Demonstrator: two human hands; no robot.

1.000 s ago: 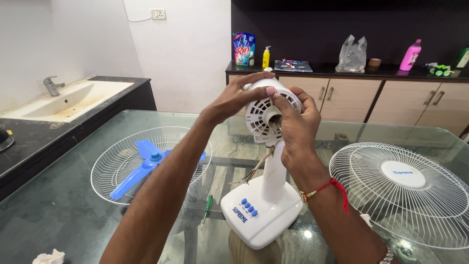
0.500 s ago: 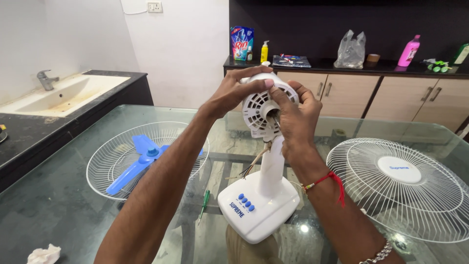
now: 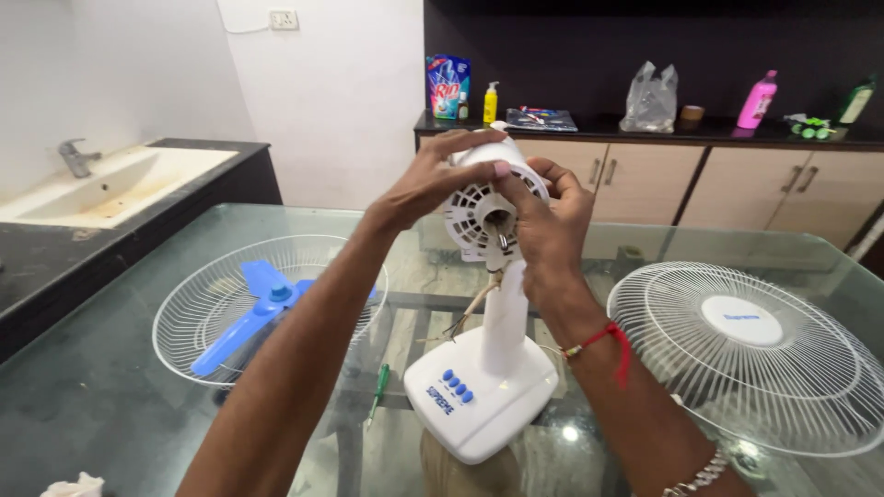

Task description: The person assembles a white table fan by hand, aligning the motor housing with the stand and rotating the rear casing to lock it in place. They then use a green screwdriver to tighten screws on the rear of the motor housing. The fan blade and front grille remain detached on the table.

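Both hands hold the white fan head (image 3: 479, 207) on top of the stand (image 3: 485, 368). The left hand (image 3: 433, 179) wraps over it. The right hand (image 3: 548, 230) pinches its middle.

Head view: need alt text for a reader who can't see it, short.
Both hands grip the white motor housing atop a fan stand on a glass table: left hand over its top, right hand at its front by the shaft. A rear grille holding a blue blade lies left, a front grille right, a green screwdriver by the base.
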